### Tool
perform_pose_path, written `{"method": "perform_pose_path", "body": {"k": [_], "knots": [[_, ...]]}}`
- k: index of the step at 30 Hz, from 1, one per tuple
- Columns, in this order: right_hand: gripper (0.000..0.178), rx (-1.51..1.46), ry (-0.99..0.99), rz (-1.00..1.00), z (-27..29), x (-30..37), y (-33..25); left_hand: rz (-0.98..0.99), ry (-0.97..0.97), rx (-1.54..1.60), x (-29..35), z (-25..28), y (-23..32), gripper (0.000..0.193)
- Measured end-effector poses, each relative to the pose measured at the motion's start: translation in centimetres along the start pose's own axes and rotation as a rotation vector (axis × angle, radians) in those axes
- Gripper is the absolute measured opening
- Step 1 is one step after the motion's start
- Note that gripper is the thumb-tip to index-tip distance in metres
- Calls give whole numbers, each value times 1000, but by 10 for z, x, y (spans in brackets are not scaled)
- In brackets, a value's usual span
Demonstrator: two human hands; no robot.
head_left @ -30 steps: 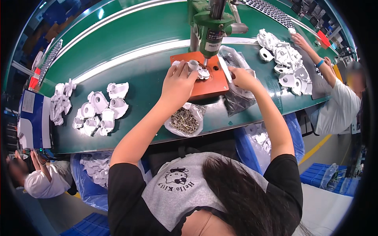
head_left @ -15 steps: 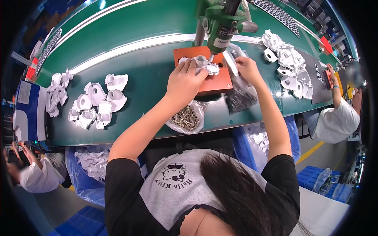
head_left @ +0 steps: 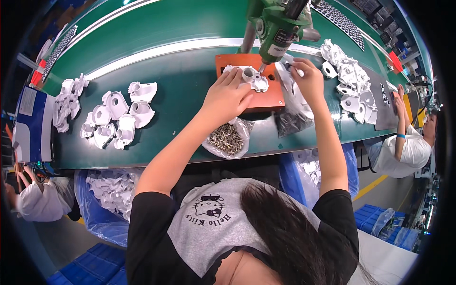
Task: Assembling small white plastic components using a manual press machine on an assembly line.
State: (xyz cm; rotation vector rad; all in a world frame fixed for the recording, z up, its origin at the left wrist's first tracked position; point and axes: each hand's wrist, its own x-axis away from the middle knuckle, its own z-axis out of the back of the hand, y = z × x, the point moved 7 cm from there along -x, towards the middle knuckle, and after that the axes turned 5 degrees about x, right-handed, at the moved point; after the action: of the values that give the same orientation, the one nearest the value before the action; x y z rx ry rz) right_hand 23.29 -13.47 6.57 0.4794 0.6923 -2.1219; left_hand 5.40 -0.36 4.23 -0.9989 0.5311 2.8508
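A white plastic housing [head_left: 259, 84] with a round collar lies on the orange block [head_left: 270, 99], under the tip of the green press-like tool [head_left: 278, 40]. My left hand [head_left: 228, 95] holds the housing from its left side, fingers laid over it and thumb set apart toward the block's front edge. To the right of the block, my right hand [head_left: 308, 83] is raised over a clear plastic bag [head_left: 297, 105] with dark contents. Its thumb and fingertips are pinched together, and a small dark piece [head_left: 288, 66] shows at them; its exact kind is too small to make out.
An open bag of metal screws [head_left: 227, 141] sits before the block. White housings lie in groups at left [head_left: 116, 116] and right [head_left: 351, 80]. Lined bins of white parts [head_left: 111, 192] stand below the table edge. A co-worker [head_left: 403, 149] sits at far right, another person at far left.
My right hand has come up from the bag and its fingertips are now pinched above it. The left thumb has moved off the housing. The whole view has shifted slightly.
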Motion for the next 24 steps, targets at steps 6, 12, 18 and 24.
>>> {"method": "perform_pose_path", "body": {"k": [6, 12, 18, 24], "knots": [[8, -30, -41, 405, -24, 12, -82, 11, 15, 6, 3, -1, -3, 21], [5, -127, -78, 463, -29, 16, -86, 27, 36, 23, 2, 0, -2, 23], [17, -8, -113, 458, -22, 35, -99, 19, 51, 6, 3, 1, -6, 22], [21, -301, -46, 84, -11, 37, -74, 125, -318, 88, -9, -1, -15, 23]]}}
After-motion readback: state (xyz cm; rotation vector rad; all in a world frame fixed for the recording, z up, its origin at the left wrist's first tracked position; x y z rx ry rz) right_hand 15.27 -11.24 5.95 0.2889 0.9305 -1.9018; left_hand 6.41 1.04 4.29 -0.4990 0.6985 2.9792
